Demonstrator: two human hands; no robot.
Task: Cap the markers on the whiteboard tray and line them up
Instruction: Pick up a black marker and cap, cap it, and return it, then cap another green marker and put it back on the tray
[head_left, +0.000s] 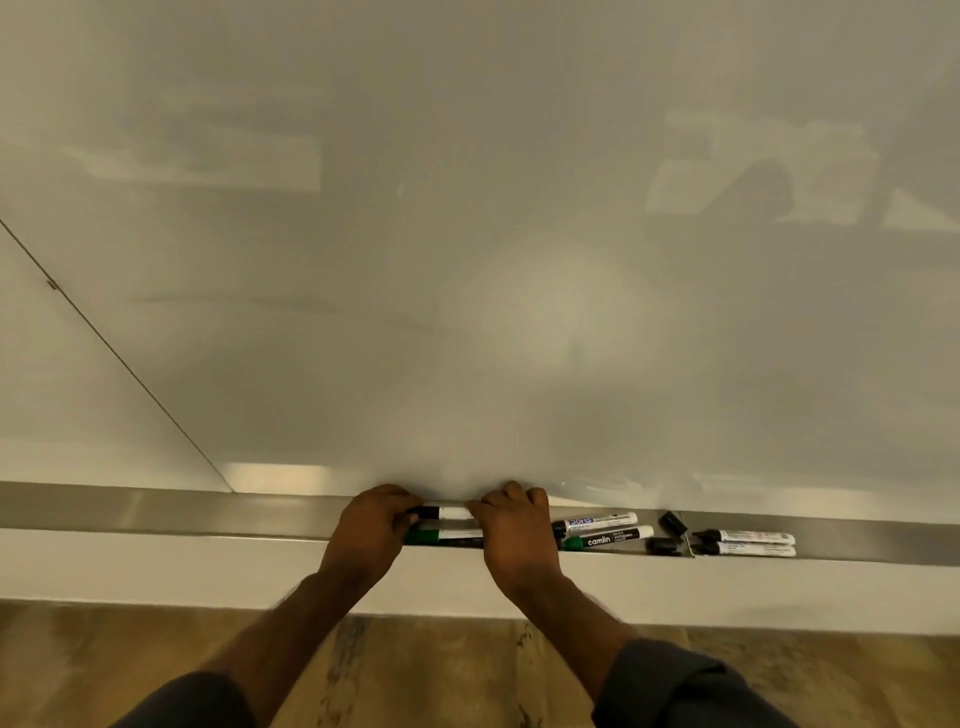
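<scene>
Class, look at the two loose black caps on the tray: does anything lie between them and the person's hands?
Yes. Two markers, a blue-labelled one and a green one, lie between the right hand and the loose caps.

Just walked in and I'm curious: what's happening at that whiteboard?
A person is tidying markers on the metal tray under the whiteboard. Both hands hold a black-capped marker at its ends: the left hand at the cap, the right hand at the other end. A green marker lies just in front of it. To the right lie four more markers and two loose black caps, so the job isn't finished.
</scene>
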